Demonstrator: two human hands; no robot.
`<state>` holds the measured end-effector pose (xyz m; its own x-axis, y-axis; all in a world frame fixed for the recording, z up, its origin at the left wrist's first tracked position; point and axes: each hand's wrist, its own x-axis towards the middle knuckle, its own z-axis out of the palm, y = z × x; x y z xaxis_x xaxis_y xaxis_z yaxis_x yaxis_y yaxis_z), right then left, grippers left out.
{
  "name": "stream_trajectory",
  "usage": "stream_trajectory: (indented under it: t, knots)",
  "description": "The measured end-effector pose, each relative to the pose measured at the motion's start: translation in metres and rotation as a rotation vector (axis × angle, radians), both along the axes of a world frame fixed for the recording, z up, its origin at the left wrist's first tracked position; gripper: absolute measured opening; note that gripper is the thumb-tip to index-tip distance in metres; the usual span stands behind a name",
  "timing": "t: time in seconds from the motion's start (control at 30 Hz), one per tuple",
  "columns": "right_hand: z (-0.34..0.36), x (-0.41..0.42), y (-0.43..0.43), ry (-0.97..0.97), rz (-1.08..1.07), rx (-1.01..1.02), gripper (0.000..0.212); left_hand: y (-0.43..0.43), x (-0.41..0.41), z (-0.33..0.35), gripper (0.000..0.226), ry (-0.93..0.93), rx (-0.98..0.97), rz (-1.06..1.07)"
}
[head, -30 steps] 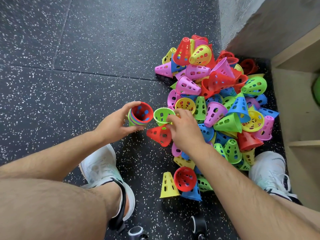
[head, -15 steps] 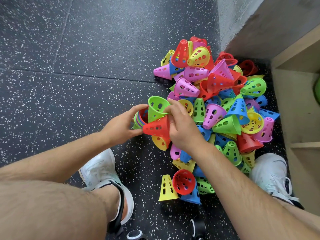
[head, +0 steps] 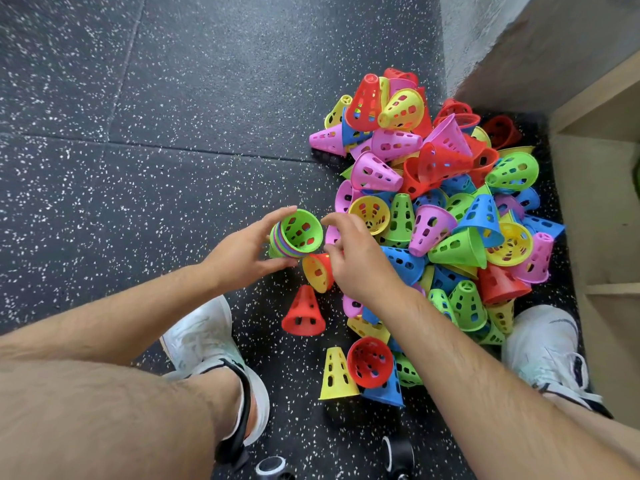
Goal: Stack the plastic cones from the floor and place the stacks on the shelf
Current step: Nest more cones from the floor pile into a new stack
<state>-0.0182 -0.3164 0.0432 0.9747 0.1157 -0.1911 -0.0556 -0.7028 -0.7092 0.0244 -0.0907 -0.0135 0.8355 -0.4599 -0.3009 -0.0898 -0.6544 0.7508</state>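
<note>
Gripping a nested stack of cones (head: 294, 237), the left hand (head: 242, 254) curls thumb and fingers round its side. The stack is tilted, a green cone's open mouth facing up toward the camera, above the speckled black floor (head: 138, 168). The right hand (head: 356, 261) is just beside it, thumb stretched toward the green rim and fingers bent down over a yellow cone (head: 316, 271). I cannot tell whether they pinch that cone or merely touch it, since the hand covers the contact. Below it a red cone (head: 304, 313) stands upright alone on the floor. The heap of loose cones (head: 450, 209) crowds the right side, running up to the wooden shelf (head: 595, 209) and the grey wall (head: 467, 36). A white shoe (head: 204, 341) is planted left of the heap, and a second shoe (head: 547, 344) sits between heap and shelf. The right forearm crosses the heap's near edge, hiding several cones.
</note>
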Motion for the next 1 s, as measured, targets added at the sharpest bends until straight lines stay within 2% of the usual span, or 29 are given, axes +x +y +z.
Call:
stream_trajectory:
  t: [0.13,0.33,0.5,0.7,0.9,1.0]
  knots:
    - [-0.006,-0.007,-0.003,-0.089,0.016,-0.061,0.019,0.0,0.0,-0.001,0.091,0.014,-0.01,0.013]
    - [-0.015,-0.011,0.008,-0.128,0.081,-0.036,0.035,0.001,0.0,-0.003,0.091,0.012,-0.028,0.011]
    - [-0.018,-0.013,0.013,-0.026,-0.157,-0.076,0.014,0.003,-0.002,-0.002,0.091,0.008,-0.029,0.008]
    - [-0.031,-0.022,0.01,0.093,0.118,-0.375,0.02,0.005,-0.003,-0.004,0.092,0.021,-0.044,0.011]
    - [-0.03,-0.022,0.013,0.117,0.241,-0.479,0.031,0.007,-0.004,-0.001,0.091,-0.005,-0.05,0.017]
    - [-0.03,-0.021,0.012,0.061,0.188,-0.457,0.03,0.008,-0.004,-0.002,0.09,-0.01,-0.041,0.016]
